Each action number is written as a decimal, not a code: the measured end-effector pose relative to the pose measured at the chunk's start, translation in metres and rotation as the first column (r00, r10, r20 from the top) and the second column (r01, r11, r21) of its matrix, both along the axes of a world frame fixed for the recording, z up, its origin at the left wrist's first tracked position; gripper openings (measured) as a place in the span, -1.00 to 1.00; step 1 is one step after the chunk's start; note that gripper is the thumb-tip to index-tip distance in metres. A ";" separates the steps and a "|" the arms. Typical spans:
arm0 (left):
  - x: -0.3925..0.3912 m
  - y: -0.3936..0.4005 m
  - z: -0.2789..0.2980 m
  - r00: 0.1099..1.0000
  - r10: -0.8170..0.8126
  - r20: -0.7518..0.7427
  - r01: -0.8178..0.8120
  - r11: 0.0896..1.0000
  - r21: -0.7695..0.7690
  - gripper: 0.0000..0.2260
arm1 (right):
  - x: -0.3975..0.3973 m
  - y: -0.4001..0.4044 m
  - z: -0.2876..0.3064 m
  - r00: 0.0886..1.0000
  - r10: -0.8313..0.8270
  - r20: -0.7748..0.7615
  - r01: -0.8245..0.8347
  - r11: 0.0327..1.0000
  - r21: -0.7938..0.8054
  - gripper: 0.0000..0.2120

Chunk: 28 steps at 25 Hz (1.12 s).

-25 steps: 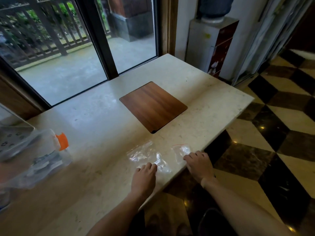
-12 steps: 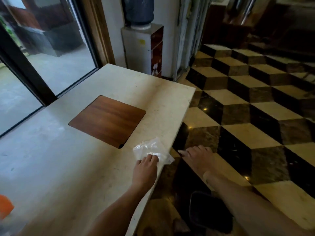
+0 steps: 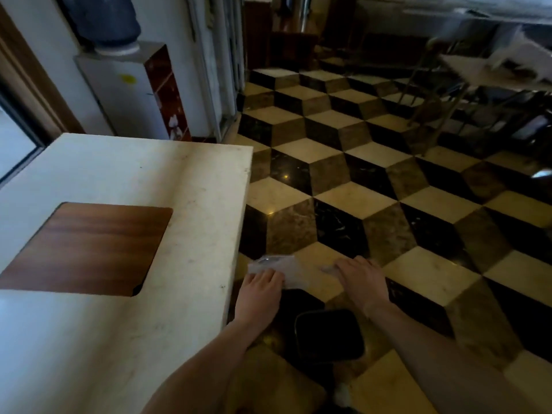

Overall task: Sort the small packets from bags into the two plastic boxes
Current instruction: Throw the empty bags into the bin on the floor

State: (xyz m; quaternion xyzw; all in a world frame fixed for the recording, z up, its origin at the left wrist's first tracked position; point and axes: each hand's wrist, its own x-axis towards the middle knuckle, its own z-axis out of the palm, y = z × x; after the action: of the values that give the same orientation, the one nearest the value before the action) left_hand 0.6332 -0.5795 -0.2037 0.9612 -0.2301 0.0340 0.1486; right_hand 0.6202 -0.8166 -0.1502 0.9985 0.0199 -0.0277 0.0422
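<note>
My left hand [image 3: 259, 289] is just past the right edge of the pale stone table [image 3: 191, 180] and grips a crumpled clear plastic bag [image 3: 276, 264] over the floor. My right hand [image 3: 360, 277] hovers palm down to the right of it, also off the table. A faint clear strip [image 3: 326, 268] shows at its fingertips; whether the hand holds it is unclear. Neither the packets nor the plastic boxes are in view.
A black bin [image 3: 328, 333] stands on the chequered floor [image 3: 388, 180] below my hands. A brown wooden inset [image 3: 86, 246] lies in the table top. A water dispenser [image 3: 131, 91] stands beyond the table's far end, and chairs [image 3: 448, 115] at the far right.
My view has swung right, away from the window and the plastic box. Both hands left the table top; my left hand dragged the clear bag off the edge, over the bin.
</note>
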 end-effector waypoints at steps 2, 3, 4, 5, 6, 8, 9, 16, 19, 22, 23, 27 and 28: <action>0.000 -0.023 -0.002 0.999 -0.027 -0.024 0.027 1.000 -0.015 -0.82 | -0.008 -0.025 -0.004 0.999 -0.038 -0.024 0.038 0.999 0.019 -0.82; 0.000 -0.035 -0.003 0.999 -0.033 -0.034 0.032 0.999 -0.023 -0.82 | -0.012 -0.037 -0.006 0.998 -0.046 -0.043 0.047 0.999 0.026 -0.79; 0.000 -0.047 -0.003 0.998 -0.041 -0.037 0.040 0.999 -0.028 -0.84 | -0.014 -0.049 -0.009 0.997 -0.049 -0.060 0.051 0.998 0.033 -0.75; 0.002 -0.061 -0.003 0.998 -0.053 -0.046 0.052 0.998 -0.033 -0.86 | -0.016 -0.062 -0.011 0.996 -0.056 -0.068 0.059 0.997 0.045 -0.74; 0.003 -0.074 -0.002 0.996 -0.065 -0.060 0.063 0.997 -0.035 -0.88 | -0.017 -0.073 -0.013 0.996 -0.068 -0.064 0.072 0.996 0.060 -0.78; 0.006 -0.105 0.000 0.992 -0.087 -0.091 0.084 0.996 -0.034 -0.90 | -0.016 -0.102 -0.014 0.996 -0.088 -0.026 0.090 0.990 0.108 -0.90; 0.006 -0.121 0.000 0.991 -0.094 -0.096 0.091 0.995 -0.032 -0.91 | -0.016 -0.117 -0.017 0.996 -0.087 -0.014 0.088 0.988 0.129 -0.93; 0.006 -0.218 -0.005 0.989 -0.011 -0.149 0.013 1.000 0.010 -0.89 | -0.002 -0.222 -0.030 0.998 -0.042 0.044 0.029 0.964 0.263 -0.86; 0.004 -0.240 -0.007 0.987 0.035 -0.158 -0.032 0.999 0.025 -0.91 | 0.000 -0.246 -0.041 0.999 -0.023 0.042 0.011 0.968 0.252 -0.89; 0.004 -0.253 -0.010 0.981 0.084 -0.177 -0.080 0.996 0.030 -0.89 | 0.002 -0.258 -0.055 1.000 -0.021 0.009 0.017 0.957 0.290 -0.83; 0.004 -0.254 -0.013 0.977 0.095 -0.191 -0.091 0.995 0.030 -0.88 | 0.002 -0.260 -0.061 1.000 -0.015 -0.012 0.018 0.953 0.304 -0.82; 0.007 -0.254 -0.035 0.969 0.124 -0.215 -0.118 0.992 0.041 -0.85 | 0.000 -0.260 -0.085 0.997 -0.036 -0.071 0.058 0.939 0.340 -0.78; 0.009 -0.255 -0.043 0.965 0.124 -0.233 -0.120 0.992 0.033 -0.86 | -0.001 -0.260 -0.094 0.996 -0.041 -0.083 0.068 0.932 0.357 -0.78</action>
State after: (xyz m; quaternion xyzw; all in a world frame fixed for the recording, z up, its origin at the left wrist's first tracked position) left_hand 0.6417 -0.8344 -0.2472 0.9721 -0.1517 -0.0728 0.1635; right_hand 0.6196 -1.0767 -0.2438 0.9878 -0.0015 -0.0617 -0.1427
